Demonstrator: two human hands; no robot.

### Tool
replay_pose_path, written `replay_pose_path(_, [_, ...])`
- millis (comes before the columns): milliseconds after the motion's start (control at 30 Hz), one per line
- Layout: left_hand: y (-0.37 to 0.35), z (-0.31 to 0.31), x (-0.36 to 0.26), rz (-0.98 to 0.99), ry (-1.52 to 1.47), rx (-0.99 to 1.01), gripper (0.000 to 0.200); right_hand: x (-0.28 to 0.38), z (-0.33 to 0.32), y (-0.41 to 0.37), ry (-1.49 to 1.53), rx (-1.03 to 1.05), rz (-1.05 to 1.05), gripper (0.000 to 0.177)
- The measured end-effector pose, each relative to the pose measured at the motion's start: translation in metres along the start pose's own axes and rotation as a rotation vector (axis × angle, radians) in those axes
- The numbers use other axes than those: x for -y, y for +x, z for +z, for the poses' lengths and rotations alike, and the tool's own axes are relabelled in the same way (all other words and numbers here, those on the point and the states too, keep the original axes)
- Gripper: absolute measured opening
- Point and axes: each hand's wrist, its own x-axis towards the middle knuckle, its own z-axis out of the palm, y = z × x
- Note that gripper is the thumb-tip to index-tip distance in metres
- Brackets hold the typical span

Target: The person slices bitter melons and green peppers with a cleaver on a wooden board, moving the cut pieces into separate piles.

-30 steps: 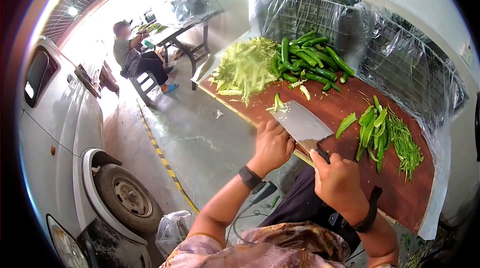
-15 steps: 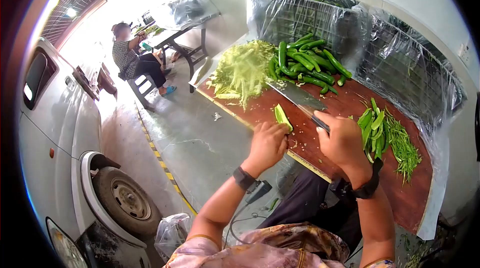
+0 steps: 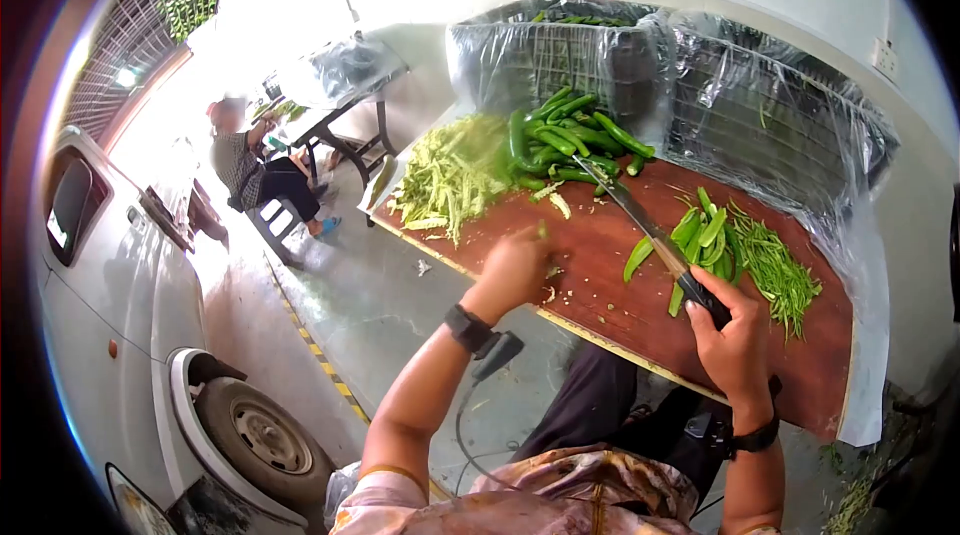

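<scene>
My right hand (image 3: 735, 340) grips the dark handle of a kitchen knife (image 3: 628, 203), its blade turned up and left across the board toward the whole green peppers (image 3: 585, 135). Beside the blade lies a pile of split, hollowed peppers (image 3: 708, 240), one piece resting at its left edge. My left hand (image 3: 515, 270), smeared by motion, hovers over the near edge of the reddish-brown board (image 3: 600, 285); a speck of green shows at its fingertips. Beyond it sits a heap of pale pepper cores (image 3: 450, 175). Thin green shreds (image 3: 775, 270) form a pile on the right.
Plastic-lined crates (image 3: 560, 60) stand along the board's far side. At a table (image 3: 355, 85) in the back left, another person (image 3: 250, 170) sits on a stool. A van (image 3: 120, 315) is parked at the left. Small scraps dot the board.
My right hand has moved right with the knife, bringing the blade to the split peppers. The pepper piece under my left hand is gone from there; a piece now lies at the split pile's left edge.
</scene>
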Motion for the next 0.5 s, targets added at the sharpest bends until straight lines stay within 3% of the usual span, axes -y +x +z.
replay_pose_path(33, [0.009,0.003,-0.009,0.009,0.006,0.003,0.033,-0.002,-0.004,-0.002,0.003,-0.012,0.009,0.031])
replay_pose_path(100, [0.035,0.01,-0.026,0.101,-0.308,-0.066,0.043,0.0,-0.013,-0.006,0.004,-0.037,0.016,0.033])
replay_pose_path(200, [0.07,0.025,-0.015,0.301,-0.202,-0.109,0.048,0.002,-0.026,-0.012,-0.015,-0.077,0.039,0.03])
replay_pose_path(267, [0.079,0.035,0.003,0.284,-0.058,-0.146,0.043,-0.003,-0.032,-0.02,-0.032,-0.102,0.037,0.03])
replay_pose_path(333, [0.088,0.045,0.024,0.26,0.232,-0.052,0.04,-0.005,-0.038,-0.025,-0.061,-0.128,0.019,0.031])
replay_pose_path(400, [0.085,0.045,0.034,0.198,0.245,-0.02,0.036,-0.011,-0.04,-0.031,-0.094,-0.101,0.022,0.032])
replay_pose_path(500, [0.076,0.01,0.03,-0.068,0.624,0.226,0.027,-0.018,-0.038,-0.034,-0.07,-0.101,0.039,0.032])
